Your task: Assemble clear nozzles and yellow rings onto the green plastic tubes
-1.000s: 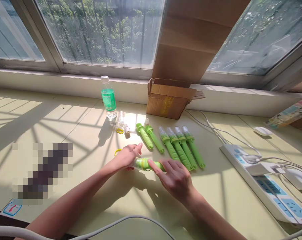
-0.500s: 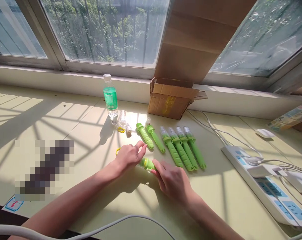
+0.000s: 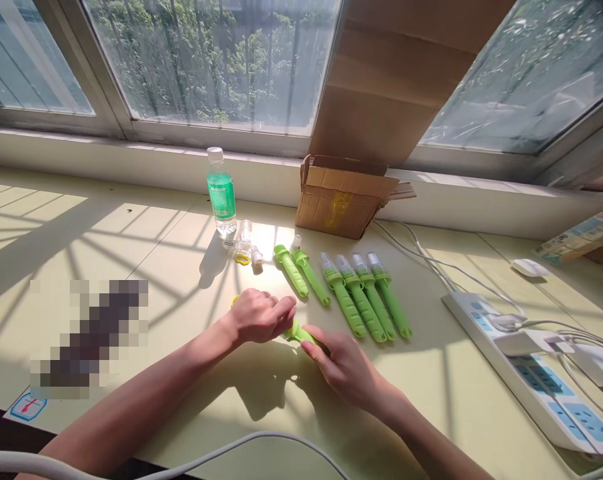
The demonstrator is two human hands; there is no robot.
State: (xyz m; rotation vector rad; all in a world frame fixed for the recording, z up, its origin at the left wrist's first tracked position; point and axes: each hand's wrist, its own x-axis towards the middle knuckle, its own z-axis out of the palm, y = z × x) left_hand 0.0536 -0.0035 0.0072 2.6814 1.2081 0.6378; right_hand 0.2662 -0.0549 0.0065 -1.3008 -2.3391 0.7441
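My right hand (image 3: 344,363) is closed round the handle of a green plastic stick (image 3: 307,335), which points up and left. At its collar end, my left hand (image 3: 264,315) has its fingers wrapped over the tip, hiding whatever cap sits there. A bit of yellow ring (image 3: 235,301) shows beside the left wrist. Just beyond my hands lie two green handles with bare threaded ends, one ribbed handle (image 3: 292,271) and one slimmer handle (image 3: 312,280). To their right, several green sticks with clear caps (image 3: 352,300) rest side by side.
A green-labelled bottle (image 3: 222,200) stands behind loose clear caps (image 3: 237,245) and a yellow ring (image 3: 242,259). At the back is an open cardboard box (image 3: 338,200). A power strip (image 3: 531,373) with plugged cables lies right. A white cable (image 3: 261,435) crosses the front.
My left hand has closed further over the stick's collar end, covering the clear part and yellow band seen before. My right hand has turned slightly and shifted a little down and right.
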